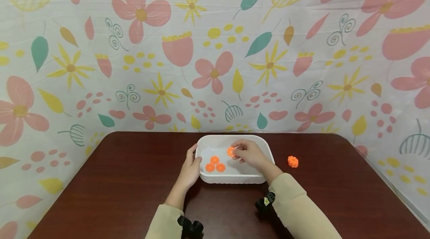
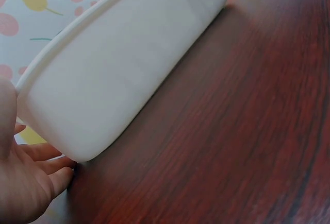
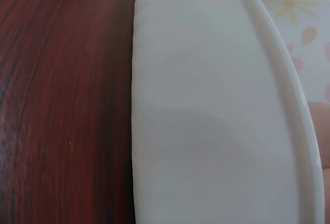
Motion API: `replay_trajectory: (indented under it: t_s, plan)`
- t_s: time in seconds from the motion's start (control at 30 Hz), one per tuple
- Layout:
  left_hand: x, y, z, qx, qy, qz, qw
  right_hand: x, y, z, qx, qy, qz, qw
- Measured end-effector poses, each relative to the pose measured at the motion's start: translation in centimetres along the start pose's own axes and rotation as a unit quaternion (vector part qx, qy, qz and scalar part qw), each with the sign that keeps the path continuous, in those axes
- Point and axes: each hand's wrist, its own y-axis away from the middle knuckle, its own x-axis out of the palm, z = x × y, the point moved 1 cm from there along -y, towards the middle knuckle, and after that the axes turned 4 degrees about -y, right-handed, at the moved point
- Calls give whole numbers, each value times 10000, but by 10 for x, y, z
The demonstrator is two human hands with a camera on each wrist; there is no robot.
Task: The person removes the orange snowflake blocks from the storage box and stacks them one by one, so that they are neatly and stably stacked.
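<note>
Over on the left, the left hand (image 1: 189, 170) rests against the white tray (image 1: 235, 179), its fingers loosely apart. Three orange flowers (image 1: 214, 160) lie together in the tray's left part; right of them, the right hand (image 1: 249, 154) pinches another orange flower (image 1: 230, 151) over the tray's far half. Farther right, an orange lump (image 1: 293, 162) sits on the brown table (image 1: 336, 190).

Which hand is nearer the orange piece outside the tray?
Right hand: over the white tray, left of that orange piece; the left hand, at the tray's left end, is farther.
</note>
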Motion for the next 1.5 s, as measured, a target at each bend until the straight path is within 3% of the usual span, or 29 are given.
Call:
replay_trajectory:
  t_s: [1.17,1.5]
  plan:
    - [1,1,2,-88,12,68,9999,-49,25,-6,36,-358,-530,9979]
    - [0,-2,0,-75,55,55,9999,-64,32,-10,-210,-946,-769,9923]
